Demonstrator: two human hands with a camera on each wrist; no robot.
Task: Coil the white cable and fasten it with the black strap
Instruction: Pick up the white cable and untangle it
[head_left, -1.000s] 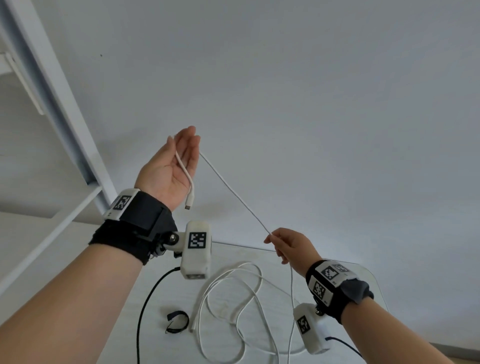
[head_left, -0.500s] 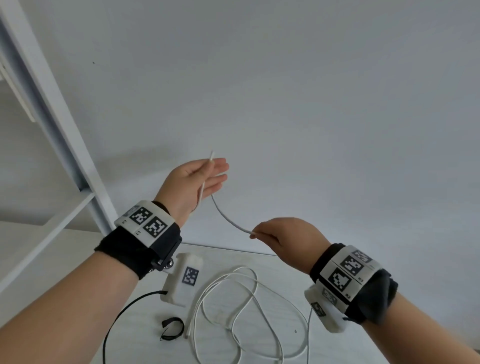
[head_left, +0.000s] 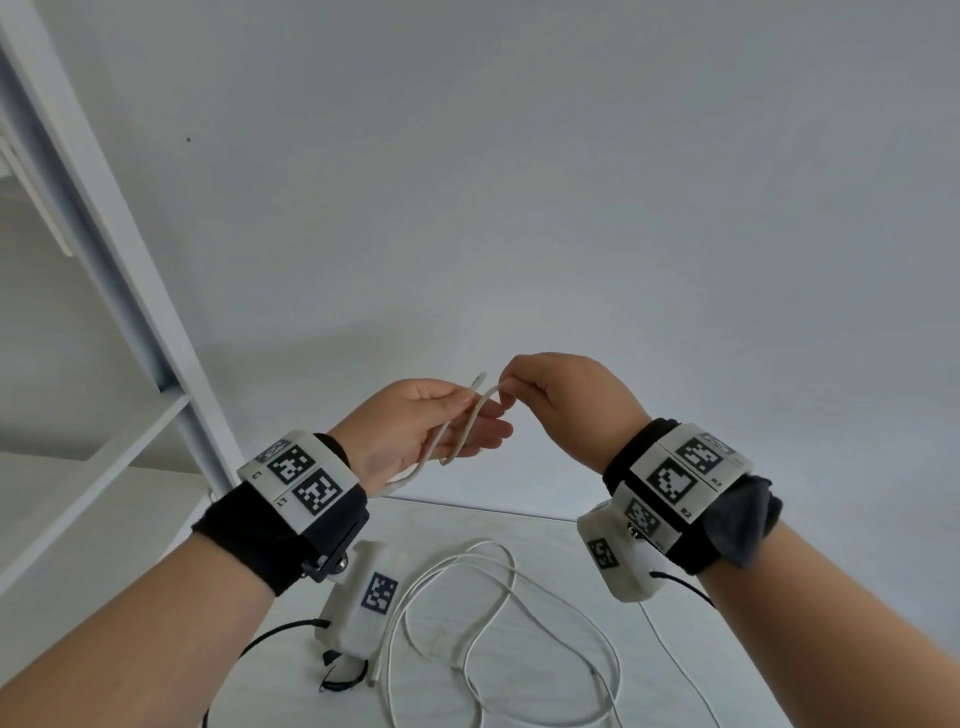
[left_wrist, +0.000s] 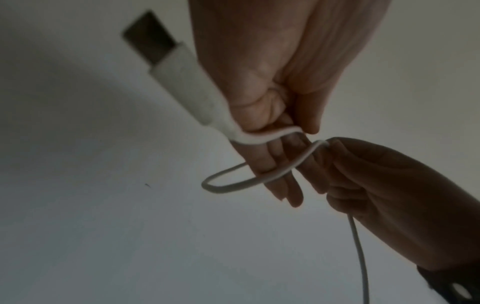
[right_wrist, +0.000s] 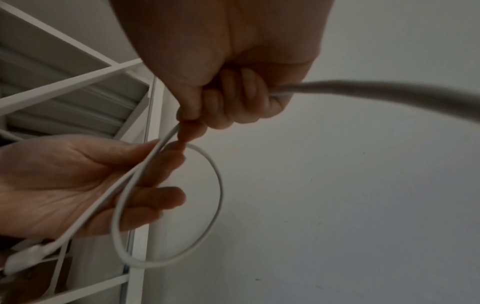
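The white cable (head_left: 464, 434) makes one small loop between my two raised hands. My left hand (head_left: 475, 415) pinches it under the thumb, just past the USB plug (left_wrist: 168, 67), and the loop (left_wrist: 233, 183) hangs off its fingers. My right hand (head_left: 508, 396) pinches the cable at the top of the loop (right_wrist: 207, 205), right against the left fingertips. The rest of the cable (head_left: 498, 623) lies in loose curves on the white table (head_left: 545, 571). The black strap (head_left: 340, 682) lies on the table, partly hidden behind my left wrist camera.
A white shelf frame (head_left: 104, 260) stands at the left, close to my left forearm. A plain white wall fills the background. The cable's other plug (head_left: 376, 673) lies beside the strap. Thin black leads run from both wrist cameras.
Both hands have come down and together. My right hand slid along the cable and brought it to my left fingers, turning the straight stretch into a small loop.
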